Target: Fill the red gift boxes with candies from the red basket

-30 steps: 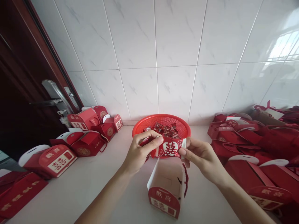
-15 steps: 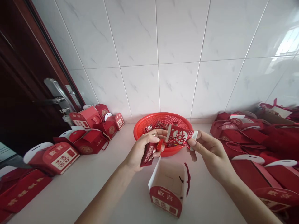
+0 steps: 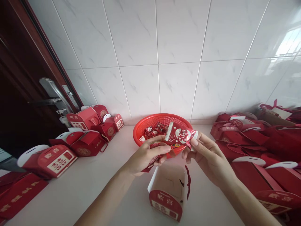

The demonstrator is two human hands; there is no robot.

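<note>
My right hand (image 3: 207, 153) pinches the right end of a red candy packet (image 3: 181, 135) with white crimped ends and white characters. Several smaller red wrapped sweets (image 3: 154, 160) are clutched in my left hand (image 3: 148, 155), partly hidden by its fingers. Both hands are raised just in front of a red plastic basket (image 3: 138, 125), which holds more wrapped sweets (image 3: 150, 131). Below the hands stands a red gift box (image 3: 166, 201), its top open and its inside bare brown card, with a dark red cord handle at its right side.
Closed red gift boxes (image 3: 56, 158) line the left side of the white table (image 3: 113, 194). More red boxes (image 3: 256, 175) crowd the right. Behind is a tiled wall (image 3: 178, 88); a dark door with a metal handle (image 3: 56, 94) stands at the left.
The candy packet has tilted, its right end now lower and its face turned more toward me. My left fingers have closed further over the sweets, and more of the basket's contents shows.
</note>
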